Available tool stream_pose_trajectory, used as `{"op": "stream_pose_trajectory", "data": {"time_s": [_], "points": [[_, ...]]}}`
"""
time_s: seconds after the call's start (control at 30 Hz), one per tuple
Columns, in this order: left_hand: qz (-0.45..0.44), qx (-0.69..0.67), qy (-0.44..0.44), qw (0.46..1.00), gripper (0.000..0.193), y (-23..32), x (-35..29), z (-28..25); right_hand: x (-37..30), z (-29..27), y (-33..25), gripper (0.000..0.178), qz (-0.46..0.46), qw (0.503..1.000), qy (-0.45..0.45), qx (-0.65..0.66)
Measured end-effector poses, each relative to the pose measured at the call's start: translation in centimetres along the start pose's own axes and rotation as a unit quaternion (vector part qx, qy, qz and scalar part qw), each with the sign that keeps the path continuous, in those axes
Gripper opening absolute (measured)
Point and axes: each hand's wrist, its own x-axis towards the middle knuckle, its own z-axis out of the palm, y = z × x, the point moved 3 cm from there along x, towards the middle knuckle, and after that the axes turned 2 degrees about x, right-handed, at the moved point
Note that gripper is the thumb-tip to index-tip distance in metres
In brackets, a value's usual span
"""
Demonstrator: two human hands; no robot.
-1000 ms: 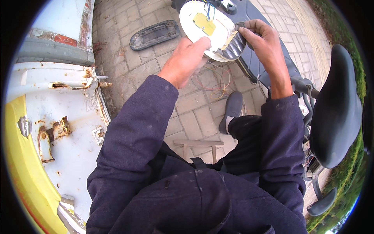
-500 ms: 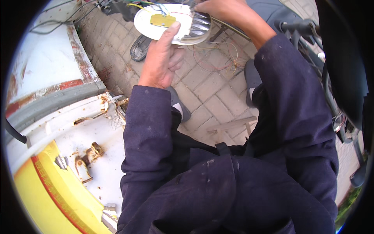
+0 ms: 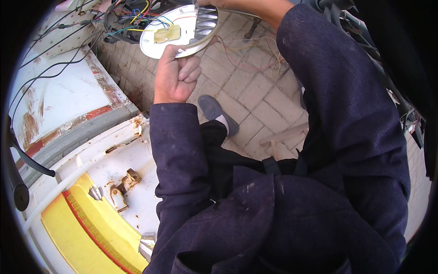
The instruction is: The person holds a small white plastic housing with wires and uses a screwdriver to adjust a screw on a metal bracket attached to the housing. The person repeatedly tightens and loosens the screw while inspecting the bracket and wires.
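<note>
Brick paving, rusty white panel, left grip clamped on white oval housing, right grip cropped, cannot tell

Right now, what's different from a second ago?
The left hand, right hand and white oval housing sit further left in the picture, though the view also turned. The right hand is higher, mostly cut off by the top edge. More coloured wires show at upper left. The left hand still grips the housing's near edge.
</note>
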Motion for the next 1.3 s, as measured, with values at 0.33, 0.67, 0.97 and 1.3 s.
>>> {"op": "stream_pose_trajectory", "data": {"time_s": [0.33, 0.67, 0.97, 1.3], "points": [[-0.026, -0.047, 0.004, 0.999, 0.037, 0.5, 0.0, -0.5, -0.7, -1.2, -1.0, 0.016, 0.003, 1.000, -0.001, 0.020], [0.042, -0.072, -0.030, 0.996, 0.055, 1.4, -1.3, 1.1, 1.1, 2.4, 4.1, 0.022, 0.280, 0.730, -0.240, 0.575], [0.143, 0.026, 0.057, 0.988, 0.045, 2.0, -1.7, 1.5, 0.3, 0.9, 5.3, 0.032, 0.237, 0.740, -0.204, 0.596], [0.177, 0.025, 0.087, 0.980, 0.030, 2.0, -3.4, 1.7, 1.3, 2.0, 6.4, 0.032, 0.207, 0.719, -0.177, 0.639]]}}
